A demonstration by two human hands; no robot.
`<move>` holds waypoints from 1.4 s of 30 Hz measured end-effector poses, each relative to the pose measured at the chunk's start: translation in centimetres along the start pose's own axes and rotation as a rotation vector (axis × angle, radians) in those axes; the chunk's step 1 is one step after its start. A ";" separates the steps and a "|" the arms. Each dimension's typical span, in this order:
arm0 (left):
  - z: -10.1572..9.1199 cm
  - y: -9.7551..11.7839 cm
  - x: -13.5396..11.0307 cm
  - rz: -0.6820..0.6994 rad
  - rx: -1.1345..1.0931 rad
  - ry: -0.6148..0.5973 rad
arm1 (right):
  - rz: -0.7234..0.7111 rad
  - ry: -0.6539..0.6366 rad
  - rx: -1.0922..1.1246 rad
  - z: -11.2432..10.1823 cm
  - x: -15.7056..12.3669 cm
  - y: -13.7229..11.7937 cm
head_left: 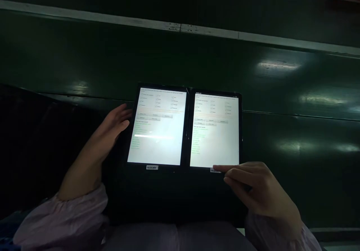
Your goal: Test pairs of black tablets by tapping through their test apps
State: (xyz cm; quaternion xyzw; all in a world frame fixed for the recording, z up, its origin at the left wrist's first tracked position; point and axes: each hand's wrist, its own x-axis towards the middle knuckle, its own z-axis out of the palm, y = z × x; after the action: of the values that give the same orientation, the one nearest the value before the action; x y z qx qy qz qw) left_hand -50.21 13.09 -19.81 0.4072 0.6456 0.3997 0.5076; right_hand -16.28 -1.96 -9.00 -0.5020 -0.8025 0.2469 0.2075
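Note:
Two tablets stand side by side on a dark surface, each screen lit with a white form of checkboxes, buttons and green text. My left hand [111, 125] is raised with its fingers spread, its fingertips at the left edge of the left tablet [156, 126]. Its palm holds nothing. At the lower edge of the right tablet [215, 129], my right hand [250, 185] reaches in with the index finger stretched out. That fingertip lies at or just over the bottom edge, near a small barcode label [215, 170]. A matching label [152, 167] sits below the left tablet.
Behind the tablets runs a dark green glossy panel [281, 90] with ceiling lights reflected in it, crossed by a pale metal strip [180, 28]. A black area [33, 131] lies to the left. Pale mauve gathered sleeves cover both my forearms at the bottom.

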 end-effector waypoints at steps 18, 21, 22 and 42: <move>-2.2 -5.2 -1.7 0.421 0.508 -0.401 | 0.045 0.054 -0.067 0.4 0.4 -0.1; -1.2 -4.1 -2.1 0.306 0.448 -0.270 | 0.024 0.033 -0.041 0.5 0.5 -0.1; -1.1 -3.8 -2.1 0.278 0.417 -0.233 | 0.017 0.026 -0.036 0.4 0.5 -0.1; -2.7 -4.1 -1.3 0.237 0.399 -0.352 | 0.062 -0.085 -0.060 1.1 0.4 -0.8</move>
State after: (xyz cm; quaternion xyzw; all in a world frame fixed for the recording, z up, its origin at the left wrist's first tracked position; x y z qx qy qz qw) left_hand -53.14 10.18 -22.73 0.6348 0.5611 0.2447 0.4715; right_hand -17.67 -2.08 -9.32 -0.5217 -0.8016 0.2504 0.1502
